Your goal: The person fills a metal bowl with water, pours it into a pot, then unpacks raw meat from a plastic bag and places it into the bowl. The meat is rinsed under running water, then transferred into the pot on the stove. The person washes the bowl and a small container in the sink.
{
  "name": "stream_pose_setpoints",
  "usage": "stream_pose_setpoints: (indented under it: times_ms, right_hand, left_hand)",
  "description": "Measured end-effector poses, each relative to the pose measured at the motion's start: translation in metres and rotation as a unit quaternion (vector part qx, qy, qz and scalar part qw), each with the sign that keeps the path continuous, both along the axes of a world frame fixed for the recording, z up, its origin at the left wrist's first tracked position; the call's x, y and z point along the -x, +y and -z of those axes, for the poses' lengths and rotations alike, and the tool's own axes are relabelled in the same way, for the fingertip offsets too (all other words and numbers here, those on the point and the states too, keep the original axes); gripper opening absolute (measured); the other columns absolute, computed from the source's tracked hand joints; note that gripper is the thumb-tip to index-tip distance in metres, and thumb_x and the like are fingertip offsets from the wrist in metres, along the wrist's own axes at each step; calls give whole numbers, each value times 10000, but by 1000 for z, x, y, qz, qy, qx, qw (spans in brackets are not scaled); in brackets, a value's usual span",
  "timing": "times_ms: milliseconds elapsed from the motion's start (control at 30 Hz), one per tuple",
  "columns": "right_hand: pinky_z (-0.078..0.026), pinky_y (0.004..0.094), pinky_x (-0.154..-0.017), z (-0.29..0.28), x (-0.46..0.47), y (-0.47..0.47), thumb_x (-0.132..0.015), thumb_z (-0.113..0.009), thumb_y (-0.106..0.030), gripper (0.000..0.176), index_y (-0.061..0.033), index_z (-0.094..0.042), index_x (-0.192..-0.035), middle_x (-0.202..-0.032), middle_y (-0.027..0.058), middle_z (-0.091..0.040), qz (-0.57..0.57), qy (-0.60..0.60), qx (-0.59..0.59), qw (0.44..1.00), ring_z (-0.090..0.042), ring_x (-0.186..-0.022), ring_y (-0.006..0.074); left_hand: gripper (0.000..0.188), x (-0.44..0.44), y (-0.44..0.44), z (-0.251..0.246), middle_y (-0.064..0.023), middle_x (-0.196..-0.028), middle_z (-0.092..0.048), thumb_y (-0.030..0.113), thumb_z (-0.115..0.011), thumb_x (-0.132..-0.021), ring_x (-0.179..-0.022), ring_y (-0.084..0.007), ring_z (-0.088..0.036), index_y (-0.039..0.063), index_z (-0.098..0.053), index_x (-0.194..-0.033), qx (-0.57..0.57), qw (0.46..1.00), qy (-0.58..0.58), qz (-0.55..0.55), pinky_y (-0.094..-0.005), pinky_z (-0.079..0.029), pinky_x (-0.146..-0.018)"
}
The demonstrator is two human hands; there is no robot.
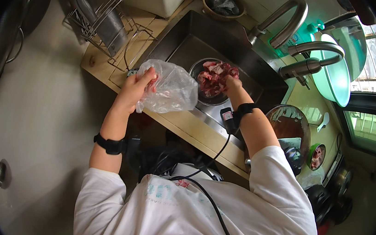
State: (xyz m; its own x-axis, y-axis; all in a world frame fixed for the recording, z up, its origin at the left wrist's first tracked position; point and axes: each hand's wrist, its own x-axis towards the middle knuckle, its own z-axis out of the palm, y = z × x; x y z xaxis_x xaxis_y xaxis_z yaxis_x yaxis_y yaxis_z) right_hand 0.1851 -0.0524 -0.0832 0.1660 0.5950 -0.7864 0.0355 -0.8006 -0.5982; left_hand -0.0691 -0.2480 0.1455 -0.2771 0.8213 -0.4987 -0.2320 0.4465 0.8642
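Note:
My left hand (141, 88) is closed on a clear plastic bag (174, 87), which hangs over the counter's front edge and the near side of the sink. Pinkish-red matter shows at the fingers of this hand. Chunks of raw red meat with pale fat (213, 74) fill a round metal bowl (199, 64) standing in the stainless-steel sink (190, 47). My right hand (234, 83) reaches to the meat at the bowl's right side; its fingers are partly hidden, so whether they grip a piece is unclear.
A wire rack (121, 17) holds a cleaver (112, 32) left of the sink. Beyond stands a brown bowl (224, 4). Two metal faucets (288, 19) rise at the right, near a green basin (333, 76). A round cutting board (287, 120) and a green-rimmed bowl of meat (317, 156) lie nearer me.

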Motion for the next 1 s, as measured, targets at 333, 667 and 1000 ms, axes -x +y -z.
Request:
stream_pose_setpoints:
  times_ms: [333,667,1000]
  right_hand:
    - [-440,550,-802,25,-32,-28,-842,-555,-231,361,-58,-517,-1156,-1116,137,-568,-285,119,18,951,-551,-993,343]
    - [-460,360,-866,-74,11,3,-761,-637,-321,478,4,-555,-1102,-1094,208,-575,-214,-250,-240,914,-565,-1017,319]
    - [-483,257,-622,-213,41,-41,-843,-604,-176,298,-13,-546,-1086,-893,57,-603,-353,225,-148,896,-570,-728,135]
  left_hand:
    - [342,-6,-19,10,6,-742,-592,401,-579,-868,-642,-58,-495,59,-601,-867,0,999,-19,40,-212,-383,-597]
    - [355,-28,12,24,-16,-811,-634,395,-511,-899,-556,-29,-428,56,-614,-917,19,994,-55,89,-183,-315,-487]
    - [302,-70,73,25,16,-736,-551,337,-445,-930,-569,-43,-448,73,-589,-951,-41,997,-56,45,-196,-366,-487]
